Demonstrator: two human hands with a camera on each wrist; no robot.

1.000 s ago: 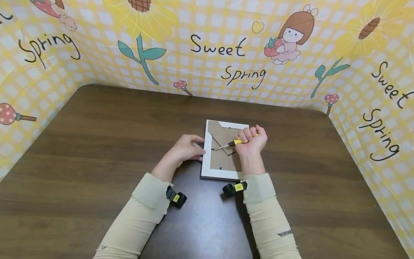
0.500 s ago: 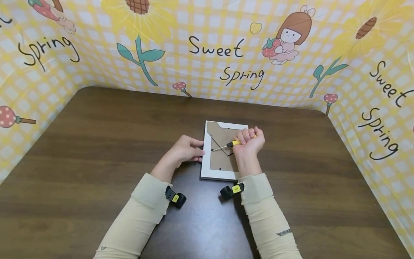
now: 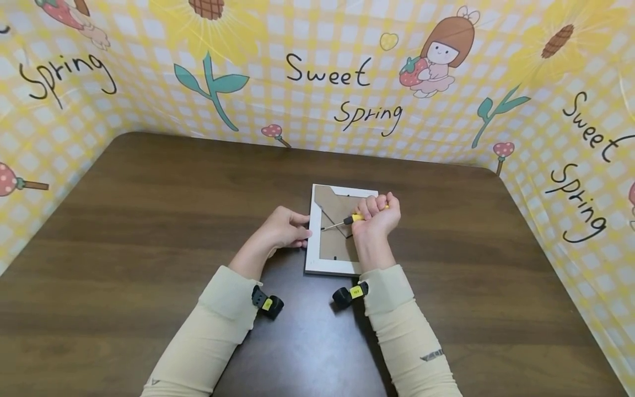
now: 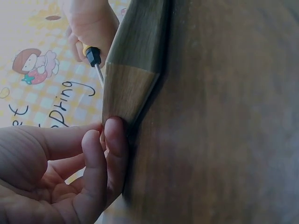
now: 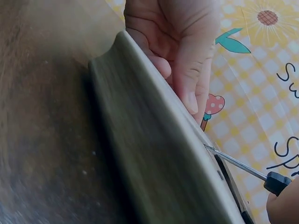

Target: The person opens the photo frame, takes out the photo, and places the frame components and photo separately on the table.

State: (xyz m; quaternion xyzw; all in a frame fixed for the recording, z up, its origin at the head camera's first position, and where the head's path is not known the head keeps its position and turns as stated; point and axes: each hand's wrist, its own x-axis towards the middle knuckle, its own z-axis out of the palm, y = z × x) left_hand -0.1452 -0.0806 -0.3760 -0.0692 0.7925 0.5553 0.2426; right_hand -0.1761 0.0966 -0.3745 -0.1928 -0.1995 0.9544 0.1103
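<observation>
A white picture frame (image 3: 312, 256) lies back side up on the table, its brown backing board (image 3: 333, 247) facing me. My right hand (image 3: 379, 220) grips the yellow and black handle of a screwdriver (image 3: 347, 221). The thin metal shaft slants down to the left, its tip right at a small dark tab (image 3: 322, 229) on the backing's left edge. My left hand (image 3: 284, 227) holds the frame's left side between thumb and fingers. In the right wrist view, the screwdriver shaft (image 5: 243, 166) meets the frame's back edge close to the left thumb (image 5: 189, 95).
More small dark tabs, such as the lower tab (image 3: 335, 258), sit round the backing. A dark folded stand line (image 3: 333, 221) crosses it. Brown wooden table (image 3: 149, 220) surrounds the frame, with a yellow checked cloth (image 3: 317, 94) hanging behind and at both sides.
My right hand has shifted slightly left over the frame, taking the screwdriver tip closer to the left tab. The left hand keeps its hold. The whole head view has drifted a little.
</observation>
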